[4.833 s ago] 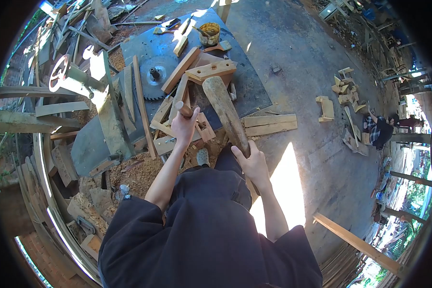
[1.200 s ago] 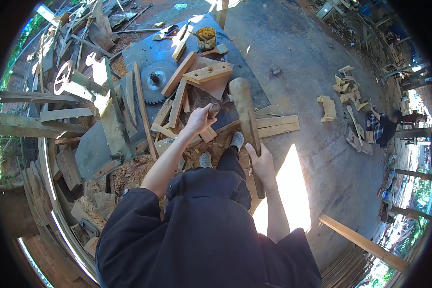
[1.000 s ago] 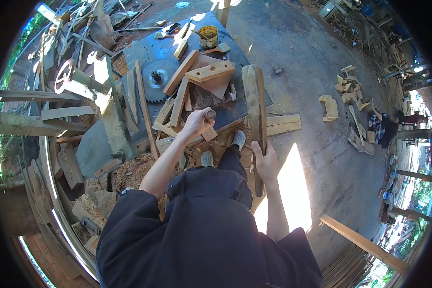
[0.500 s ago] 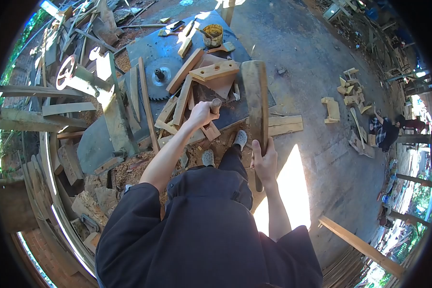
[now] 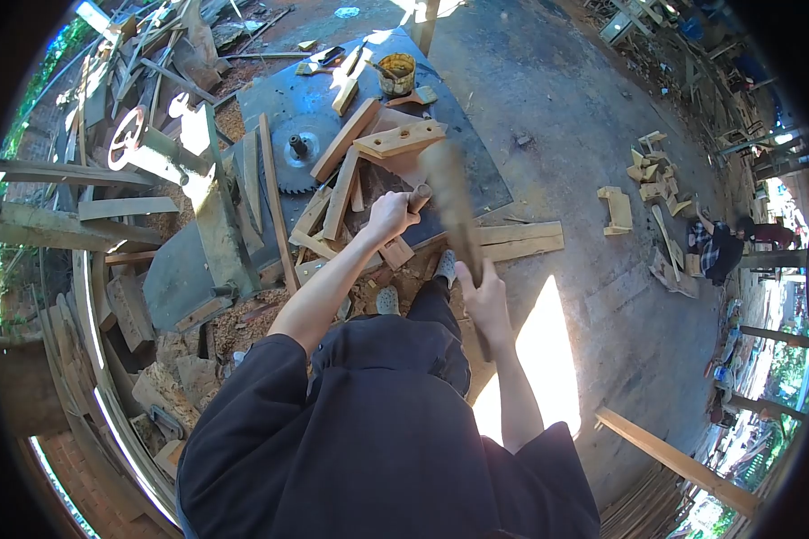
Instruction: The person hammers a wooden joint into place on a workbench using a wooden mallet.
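Note:
My left hand [image 5: 391, 216] is wrapped round a short round wooden handle [image 5: 420, 194], whose lower part is hidden by the hand. In my right hand [image 5: 484, 298] is a long wooden mallet [image 5: 455, 202], blurred by motion, its thick end slanting up and left close to the handle. Beyond my hands, a wooden piece with holes [image 5: 400, 140] rests on other boards. A wooden block [image 5: 395, 252] lies just below my left hand.
A circular saw blade [image 5: 298, 144] lies on the blue metal table [image 5: 463, 117]. Behind the boards stands a yellow tub [image 5: 396, 75]. A long plank [image 5: 519, 241] is right of the mallet. Cut wood [image 5: 661, 180] and a person [image 5: 719, 249] are far right.
The mallet's thick end has swung left towards the handle, and my right hand has shifted slightly left. My left hand has moved a little right with the handle.

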`<move>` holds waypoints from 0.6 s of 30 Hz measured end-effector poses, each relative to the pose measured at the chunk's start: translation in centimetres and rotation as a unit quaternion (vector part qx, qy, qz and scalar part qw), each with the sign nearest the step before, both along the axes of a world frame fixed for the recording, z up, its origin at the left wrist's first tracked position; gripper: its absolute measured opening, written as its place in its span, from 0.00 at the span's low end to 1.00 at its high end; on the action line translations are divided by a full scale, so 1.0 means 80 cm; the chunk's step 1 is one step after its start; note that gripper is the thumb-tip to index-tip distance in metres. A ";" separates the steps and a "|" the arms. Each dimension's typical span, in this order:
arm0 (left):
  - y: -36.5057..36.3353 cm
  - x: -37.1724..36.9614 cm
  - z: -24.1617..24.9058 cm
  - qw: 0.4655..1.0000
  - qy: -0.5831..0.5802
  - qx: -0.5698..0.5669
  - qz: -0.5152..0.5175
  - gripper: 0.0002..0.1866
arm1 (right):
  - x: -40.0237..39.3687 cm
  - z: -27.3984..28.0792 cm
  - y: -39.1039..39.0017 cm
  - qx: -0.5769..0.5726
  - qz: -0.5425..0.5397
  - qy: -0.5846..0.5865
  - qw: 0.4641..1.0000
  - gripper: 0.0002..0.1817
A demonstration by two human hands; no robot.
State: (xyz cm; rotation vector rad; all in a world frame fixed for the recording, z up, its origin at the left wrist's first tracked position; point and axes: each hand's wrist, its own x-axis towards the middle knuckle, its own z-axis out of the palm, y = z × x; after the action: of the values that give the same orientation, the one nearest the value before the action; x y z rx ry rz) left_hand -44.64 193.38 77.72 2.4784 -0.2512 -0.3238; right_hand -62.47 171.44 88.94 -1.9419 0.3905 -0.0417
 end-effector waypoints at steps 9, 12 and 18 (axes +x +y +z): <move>-0.011 -0.006 0.009 1.000 -0.008 -0.011 -0.001 0.20 | 0.007 0.036 0.007 0.032 0.018 0.036 0.999 0.29; -0.011 -0.007 0.005 1.000 0.003 -0.015 -0.013 0.18 | 0.006 0.020 -0.007 -0.032 0.069 0.158 0.984 0.30; 0.002 -0.024 0.009 0.997 -0.031 -0.068 0.021 0.19 | 0.007 0.028 -0.040 -0.013 -0.009 0.107 0.994 0.26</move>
State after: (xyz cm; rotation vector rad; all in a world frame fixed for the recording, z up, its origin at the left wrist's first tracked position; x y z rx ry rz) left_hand -46.60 193.51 78.43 2.3583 -0.2389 -0.2061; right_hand -61.91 168.24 91.16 -1.9740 0.5518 0.1529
